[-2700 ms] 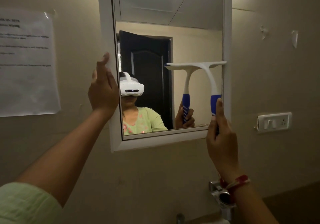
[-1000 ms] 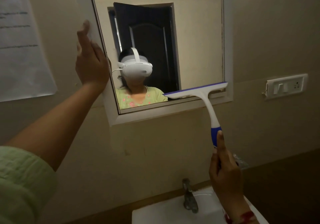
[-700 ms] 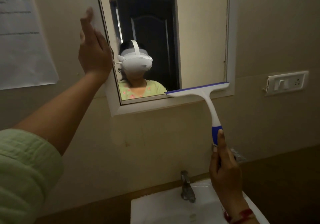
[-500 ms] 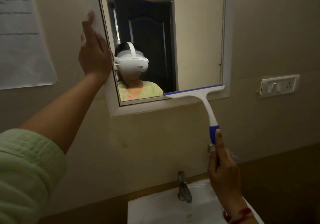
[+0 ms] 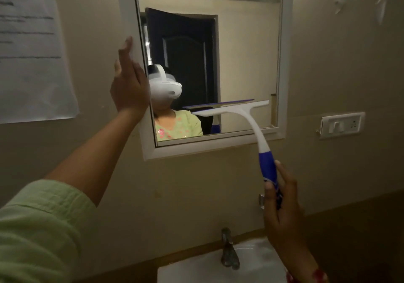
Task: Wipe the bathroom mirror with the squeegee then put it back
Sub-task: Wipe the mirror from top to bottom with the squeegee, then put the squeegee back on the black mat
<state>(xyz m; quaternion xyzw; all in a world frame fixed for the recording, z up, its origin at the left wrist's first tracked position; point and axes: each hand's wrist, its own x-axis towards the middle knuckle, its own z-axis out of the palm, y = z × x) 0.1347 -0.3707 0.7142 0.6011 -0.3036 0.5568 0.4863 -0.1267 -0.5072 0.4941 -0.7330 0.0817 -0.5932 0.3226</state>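
Observation:
A white-framed mirror [image 5: 247, 49] hangs on the beige wall. The squeegee [image 5: 247, 116] has a white head and neck and a blue handle. Its blade lies across the lower right part of the glass, tilted a little up to the right. My right hand [image 5: 282, 204] grips the blue handle below the mirror's bottom edge. My left hand [image 5: 129, 84] rests flat with straight fingers on the mirror's left frame. The glass reflects a person in a white headset and a dark door.
A white sink [image 5: 220, 267] with a metal tap [image 5: 228, 250] sits below the mirror. A white switch plate [image 5: 341, 125] is on the wall to the right. A printed paper sheet [image 5: 32, 51] hangs on the wall to the left.
The squeegee swept down the right side of the glass to the bottom frame, and now its blade is raised a little above that edge. My left hand has stayed on the left frame.

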